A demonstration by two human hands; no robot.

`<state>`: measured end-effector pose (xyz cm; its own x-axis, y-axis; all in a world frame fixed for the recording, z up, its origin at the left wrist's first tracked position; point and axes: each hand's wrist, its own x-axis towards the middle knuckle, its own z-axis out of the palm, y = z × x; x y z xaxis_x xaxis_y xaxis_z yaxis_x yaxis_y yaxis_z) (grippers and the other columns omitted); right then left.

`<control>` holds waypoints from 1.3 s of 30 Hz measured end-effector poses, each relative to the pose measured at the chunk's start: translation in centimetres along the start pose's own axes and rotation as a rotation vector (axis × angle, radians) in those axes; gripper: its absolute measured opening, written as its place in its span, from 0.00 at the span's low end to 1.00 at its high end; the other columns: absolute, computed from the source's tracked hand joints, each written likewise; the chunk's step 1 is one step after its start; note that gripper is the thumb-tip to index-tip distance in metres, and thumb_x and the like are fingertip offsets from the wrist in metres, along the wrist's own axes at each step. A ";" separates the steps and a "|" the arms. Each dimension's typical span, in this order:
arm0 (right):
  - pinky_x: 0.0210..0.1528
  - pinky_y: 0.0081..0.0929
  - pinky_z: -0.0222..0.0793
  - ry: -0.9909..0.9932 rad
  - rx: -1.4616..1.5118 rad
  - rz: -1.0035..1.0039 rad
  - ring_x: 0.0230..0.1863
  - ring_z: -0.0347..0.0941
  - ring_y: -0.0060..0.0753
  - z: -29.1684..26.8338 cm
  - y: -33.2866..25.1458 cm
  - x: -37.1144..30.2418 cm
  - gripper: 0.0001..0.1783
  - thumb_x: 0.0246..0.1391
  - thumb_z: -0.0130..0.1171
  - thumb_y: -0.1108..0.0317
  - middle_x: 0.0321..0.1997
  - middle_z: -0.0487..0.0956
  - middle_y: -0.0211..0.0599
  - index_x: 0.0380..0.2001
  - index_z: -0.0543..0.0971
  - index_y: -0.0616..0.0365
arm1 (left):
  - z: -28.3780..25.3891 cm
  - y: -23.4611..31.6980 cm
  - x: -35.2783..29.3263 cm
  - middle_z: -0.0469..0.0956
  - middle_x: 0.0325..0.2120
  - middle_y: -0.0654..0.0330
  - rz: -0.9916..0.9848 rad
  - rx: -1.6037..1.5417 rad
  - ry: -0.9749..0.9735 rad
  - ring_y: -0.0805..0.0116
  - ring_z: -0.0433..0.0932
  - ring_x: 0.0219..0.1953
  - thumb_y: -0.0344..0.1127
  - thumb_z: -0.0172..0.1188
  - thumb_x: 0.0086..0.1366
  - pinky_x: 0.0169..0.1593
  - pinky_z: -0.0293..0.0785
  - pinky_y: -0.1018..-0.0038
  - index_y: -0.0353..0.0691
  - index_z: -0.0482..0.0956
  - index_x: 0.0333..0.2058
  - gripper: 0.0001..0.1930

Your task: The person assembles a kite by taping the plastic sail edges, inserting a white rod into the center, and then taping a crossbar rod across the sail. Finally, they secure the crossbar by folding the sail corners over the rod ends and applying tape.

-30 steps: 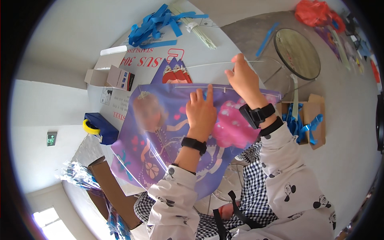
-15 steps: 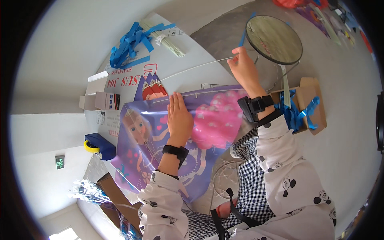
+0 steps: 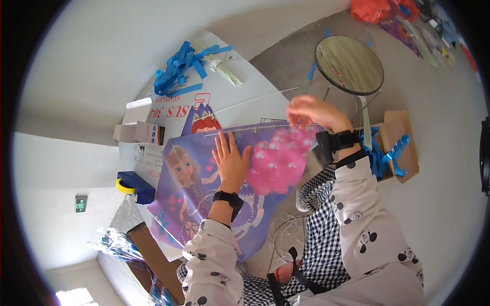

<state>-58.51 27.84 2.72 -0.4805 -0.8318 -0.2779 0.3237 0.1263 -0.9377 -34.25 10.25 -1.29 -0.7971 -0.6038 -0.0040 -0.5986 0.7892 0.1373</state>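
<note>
A purple kite sheet with a doll-like princess and pink balloons lies spread before me, partly over my lap. My left hand rests flat on it near the upper edge, fingers spread. A thin white rod runs along that edge. My right hand is at the edge's right part, its fingers bent and smeared by motion; whether they hold anything is unclear. Past the edge, another thin white rod slants up to the right, its far end free. Its lower end lies by a purple-and-red piece with pointed tips.
Blue strips and a bundle of pale rods lie on the printed board. Small boxes and yellow tape are left. A round stool and a carton with blue strips stand right.
My right hand has come down from the slanting rod's end to the sheet's upper edge, leaving that end free. My left hand stays on the sheet, its fingers now wider apart.
</note>
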 end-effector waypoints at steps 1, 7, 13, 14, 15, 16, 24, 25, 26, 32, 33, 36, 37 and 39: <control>0.28 0.16 0.72 -0.077 -0.119 0.115 0.29 0.78 0.22 0.2 0.4 0.0 0.13 0.60 0.57 0.59 0.32 0.80 0.31 0.38 0.77 0.58 | -0.2 -0.3 -0.1 0.45 0.70 0.45 -0.010 -0.002 0.010 0.48 0.43 0.72 0.55 0.49 0.69 0.70 0.42 0.51 0.37 0.50 0.68 0.38; 0.26 0.24 0.73 0.035 -0.482 0.300 0.23 0.78 0.26 0.7 2.5 3.0 0.17 0.61 0.56 0.56 0.29 0.81 0.34 0.38 0.76 0.62 | -3.2 -5.1 0.1 0.55 0.66 0.42 -0.075 -0.420 -0.022 0.45 0.54 0.68 0.48 0.55 0.67 0.67 0.55 0.58 0.34 0.59 0.65 0.33; 0.49 0.41 0.70 0.669 -1.095 -0.540 0.50 0.74 0.46 4.8 3.8 6.0 0.08 0.52 0.59 0.70 0.44 0.79 0.39 0.36 0.78 0.57 | -11.1 -5.8 -12.1 0.72 0.55 0.47 0.060 -0.670 -0.032 0.48 0.74 0.54 0.30 0.59 0.62 0.56 0.71 0.62 0.34 0.68 0.57 0.24; 0.50 0.41 0.68 0.637 -1.188 -0.748 0.50 0.72 0.45 5.1 4.1 7.2 0.07 0.50 0.59 0.72 0.43 0.78 0.38 0.34 0.78 0.56 | -11.7 -6.3 -14.8 0.71 0.56 0.47 0.059 -0.547 -0.027 0.48 0.73 0.55 0.29 0.60 0.62 0.56 0.70 0.62 0.34 0.68 0.57 0.24; 0.50 0.42 0.67 0.596 -1.268 -0.960 0.50 0.71 0.44 5.6 4.3 8.2 0.06 0.49 0.59 0.74 0.43 0.77 0.37 0.33 0.78 0.55 | -12.2 -7.1 -17.5 0.71 0.56 0.47 0.052 -0.420 -0.024 0.49 0.72 0.56 0.28 0.60 0.61 0.57 0.69 0.61 0.34 0.69 0.56 0.24; 0.50 0.42 0.67 0.578 -1.260 -0.971 0.50 0.71 0.44 6.3 4.3 8.5 0.06 0.49 0.59 0.74 0.43 0.77 0.37 0.33 0.78 0.55 | -12.8 -7.7 -20.2 0.69 0.57 0.47 -0.046 -0.388 -0.068 0.48 0.69 0.59 0.29 0.60 0.61 0.60 0.66 0.61 0.34 0.68 0.57 0.25; 0.45 0.39 0.65 0.451 -1.572 -0.757 0.42 0.70 0.44 8.0 3.9 9.0 0.06 0.44 0.55 0.78 0.34 0.74 0.37 0.29 0.74 0.58 | -11.3 -12.1 -31.4 0.55 0.67 0.46 -0.259 -0.189 -0.186 0.46 0.47 0.71 0.37 0.63 0.60 0.69 0.49 0.53 0.35 0.58 0.65 0.37; 0.45 0.39 0.64 0.474 -1.645 -0.745 0.43 0.70 0.43 7.9 4.0 9.0 0.05 0.45 0.54 0.77 0.34 0.74 0.37 0.28 0.74 0.58 | -11.1 -12.1 -31.0 0.55 0.67 0.46 -0.270 -0.198 -0.180 0.46 0.47 0.71 0.37 0.63 0.60 0.69 0.49 0.53 0.35 0.58 0.65 0.37; 0.45 0.40 0.65 0.507 -1.684 -0.786 0.41 0.71 0.45 7.7 4.1 8.9 0.05 0.47 0.52 0.76 0.32 0.74 0.39 0.30 0.74 0.59 | -10.8 -11.9 -30.4 0.54 0.67 0.46 -0.220 -0.169 -0.196 0.46 0.47 0.71 0.38 0.63 0.60 0.69 0.48 0.52 0.36 0.58 0.65 0.37; 0.36 0.47 0.71 0.510 -1.308 -0.595 0.35 0.77 0.57 12.3 2.1 3.1 0.11 0.59 0.46 0.71 0.37 0.79 0.52 0.43 0.69 0.64 | -7.9 -13.4 -27.1 0.52 0.67 0.44 -0.171 -0.082 -0.145 0.45 0.46 0.71 0.45 0.66 0.57 0.69 0.44 0.46 0.34 0.57 0.65 0.42; 0.34 0.47 0.71 0.400 -1.210 -0.501 0.36 0.77 0.58 14.4 1.7 1.6 0.12 0.61 0.45 0.69 0.38 0.80 0.54 0.45 0.68 0.65 | -7.6 -13.8 -26.8 0.52 0.67 0.44 -0.141 -0.101 -0.143 0.45 0.46 0.71 0.45 0.66 0.57 0.69 0.44 0.46 0.34 0.57 0.65 0.42; 0.34 0.43 0.72 -0.007 -1.064 -0.418 0.34 0.78 0.53 18.8 3.3 -4.5 0.12 0.61 0.48 0.69 0.39 0.80 0.49 0.46 0.71 0.61 | -6.6 -13.7 -26.0 0.54 0.66 0.41 -0.138 -0.029 -0.126 0.44 0.47 0.70 0.48 0.65 0.58 0.68 0.45 0.45 0.30 0.57 0.64 0.43; 0.35 0.42 0.72 -0.147 -1.007 -0.408 0.36 0.78 0.51 19.2 4.4 -5.7 0.12 0.60 0.49 0.70 0.41 0.80 0.48 0.46 0.72 0.61 | -6.3 -13.5 -25.6 0.54 0.66 0.41 -0.115 -0.046 -0.121 0.44 0.47 0.70 0.48 0.65 0.58 0.68 0.45 0.45 0.30 0.57 0.64 0.43; 0.39 0.40 0.73 -0.141 -1.194 -0.416 0.40 0.78 0.47 21.2 4.1 -8.4 0.15 0.57 0.51 0.73 0.45 0.79 0.46 0.48 0.74 0.61 | -6.1 -13.3 -24.9 0.55 0.66 0.42 -0.087 -0.022 -0.060 0.44 0.47 0.70 0.48 0.64 0.59 0.69 0.44 0.46 0.29 0.57 0.64 0.42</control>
<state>-35.88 23.88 5.65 -0.2549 -0.9663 0.0369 -0.7976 0.1885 -0.5730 -5.97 14.15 3.01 -0.7459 -0.6617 -0.0763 -0.6644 0.7310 0.1557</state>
